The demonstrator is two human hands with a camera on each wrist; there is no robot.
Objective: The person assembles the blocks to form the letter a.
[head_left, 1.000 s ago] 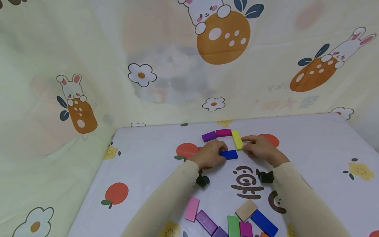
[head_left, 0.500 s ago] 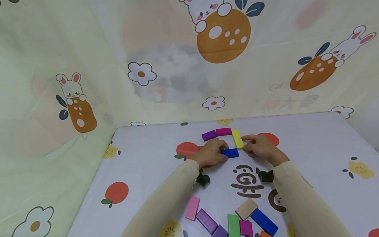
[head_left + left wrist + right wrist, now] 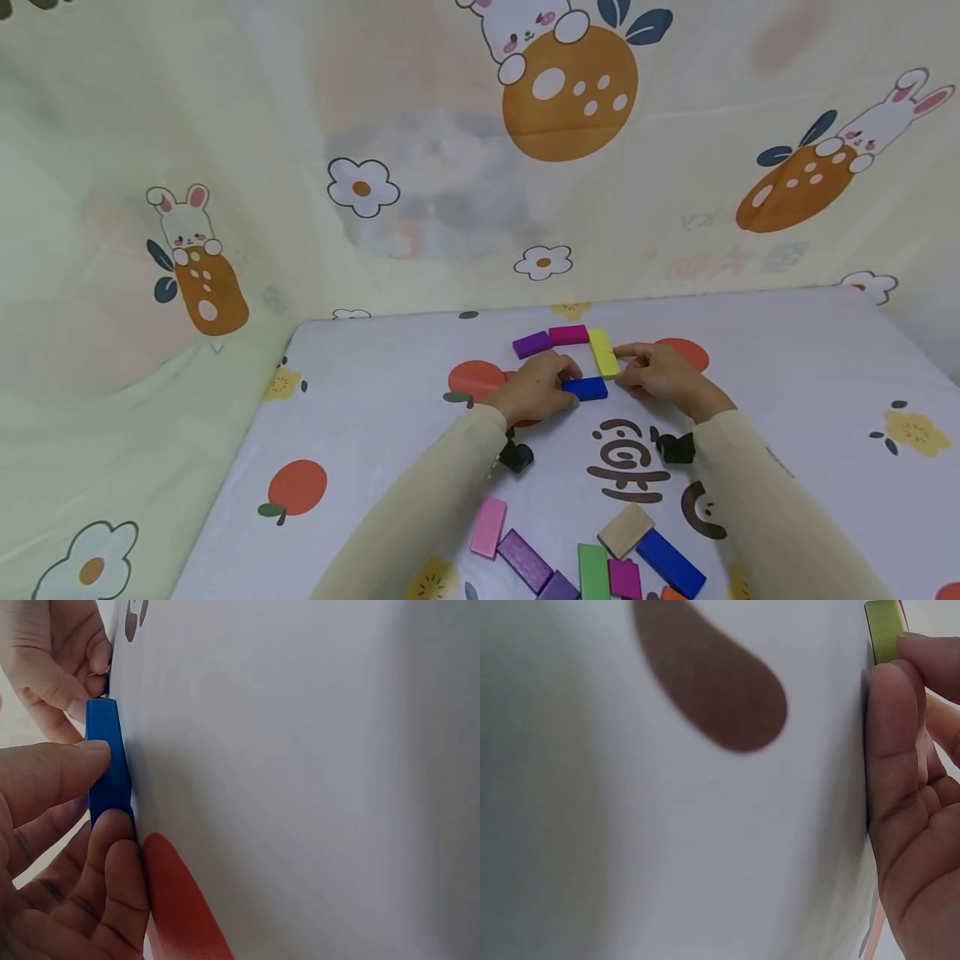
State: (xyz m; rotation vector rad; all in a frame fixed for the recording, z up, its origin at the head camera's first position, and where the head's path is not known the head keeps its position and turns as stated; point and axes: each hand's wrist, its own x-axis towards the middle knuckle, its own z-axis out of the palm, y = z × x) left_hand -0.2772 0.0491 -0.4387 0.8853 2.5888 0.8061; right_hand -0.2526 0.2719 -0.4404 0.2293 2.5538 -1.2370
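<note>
My left hand (image 3: 536,388) grips a blue wooden block (image 3: 586,389) lying flat on the cloth; in the left wrist view the thumb lies along the blue block (image 3: 109,776), with curled fingers at its near end. Just beyond stands the near end of a yellow block (image 3: 603,354). My right hand (image 3: 660,375) touches it from the right, index finger extended to its long side and thumb at its near end, as the yellow block (image 3: 886,630) in the right wrist view also shows. A magenta block (image 3: 568,335) and a purple block (image 3: 532,344) continue the curved row leftward.
Nearer the body lie several loose blocks, among them a pink one (image 3: 489,527), a speckled purple one (image 3: 524,560), a green one (image 3: 593,572), a plain wooden one (image 3: 626,530) and a longer blue one (image 3: 671,563). A printed cloth wall (image 3: 442,275) rises behind the table.
The left hand has slid the blue block slightly right and away from the body, closer to the yellow block's near end. The right hand stays beside the yellow block.
</note>
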